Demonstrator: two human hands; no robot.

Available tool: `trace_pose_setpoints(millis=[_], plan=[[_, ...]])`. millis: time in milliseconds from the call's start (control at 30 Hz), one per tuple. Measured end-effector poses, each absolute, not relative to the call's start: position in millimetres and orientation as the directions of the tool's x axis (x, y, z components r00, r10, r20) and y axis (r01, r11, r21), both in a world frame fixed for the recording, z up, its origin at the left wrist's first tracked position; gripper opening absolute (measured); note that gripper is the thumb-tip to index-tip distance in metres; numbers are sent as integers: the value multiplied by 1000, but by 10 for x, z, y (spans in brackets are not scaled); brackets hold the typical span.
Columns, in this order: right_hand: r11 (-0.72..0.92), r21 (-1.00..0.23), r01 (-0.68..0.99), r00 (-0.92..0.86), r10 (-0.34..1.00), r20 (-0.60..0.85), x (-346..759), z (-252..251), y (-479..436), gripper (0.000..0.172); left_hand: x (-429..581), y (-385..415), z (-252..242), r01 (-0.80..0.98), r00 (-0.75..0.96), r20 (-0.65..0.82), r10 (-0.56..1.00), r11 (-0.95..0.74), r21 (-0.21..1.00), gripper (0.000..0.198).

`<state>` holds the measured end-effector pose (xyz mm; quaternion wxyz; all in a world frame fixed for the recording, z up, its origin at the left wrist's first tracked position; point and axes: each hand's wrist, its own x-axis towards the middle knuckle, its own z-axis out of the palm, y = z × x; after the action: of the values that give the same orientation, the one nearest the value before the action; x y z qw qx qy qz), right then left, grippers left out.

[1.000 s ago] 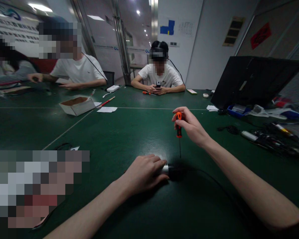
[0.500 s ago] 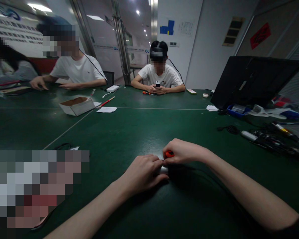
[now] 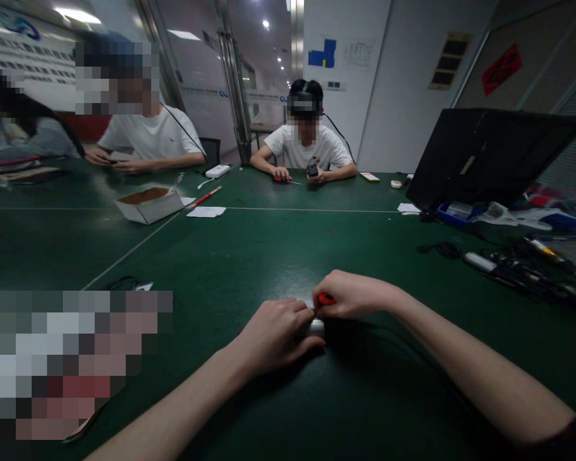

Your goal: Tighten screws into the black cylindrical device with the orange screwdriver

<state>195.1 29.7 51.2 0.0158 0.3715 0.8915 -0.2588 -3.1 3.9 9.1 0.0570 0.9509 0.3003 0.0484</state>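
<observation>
Dropped from mid-air a second ago, right hand [image 3: 352,296] now low on the tabletop [image 3: 249,256], barely shifted over the last half second. Fingers curled shut around an orange-handled screwdriver [image 3: 325,299], only a sliver of handle showing, shaft hidden. Left hand [image 3: 276,333] unmoved, clamped over a small dark object with a silver end [image 3: 317,328], fingertips touching the right hand just beside that end. Most of the object hidden under the palm; cannot tell its shape.

Further out: black cable [image 3: 413,352] trailing right from the hands. Cardboard box [image 3: 148,203] well apart at far left, a paper [image 3: 206,211] and a red pen [image 3: 204,197] beside it. Open laptop [image 3: 489,157] at far right, with tangled cables [image 3: 518,269] in front. Across the tabletop, a person in white [image 3: 307,147] with both hands down, one on a small dark device [image 3: 312,169]; another person in white [image 3: 148,137] at far left.
</observation>
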Motion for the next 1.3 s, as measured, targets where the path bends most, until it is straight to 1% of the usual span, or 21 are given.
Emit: trace_pose_setpoints(millis=[333,500,700,800,1067,1200,1300], plan=[[593,-479,648,-743,629,-227,1964,549,296,20,-28,42,105,568,814,45,579,-810,145,24],[593,-475,650,-738,643,-206,1974,541,318,20,-33,41,105,560,820,47,571,-816,143,25],[546,-412,730,-648,743,-164,1997,488,372,25,-33,32,110,565,813,56,579,-809,161,23],[514,-385,766,-605,779,-165,2006,449,401,23,-28,23,125,567,811,57,582,-806,168,23],[498,-391,774,-598,779,-191,2057,457,443,24,-30,20,148,543,826,46,562,-815,200,27],[475,-356,804,-565,797,-212,2153,567,456,25,-42,14,188,540,826,40,562,-810,230,24],[465,-329,822,-553,791,-264,2191,647,368,28,-45,12,192,532,830,50,556,-815,231,23]])
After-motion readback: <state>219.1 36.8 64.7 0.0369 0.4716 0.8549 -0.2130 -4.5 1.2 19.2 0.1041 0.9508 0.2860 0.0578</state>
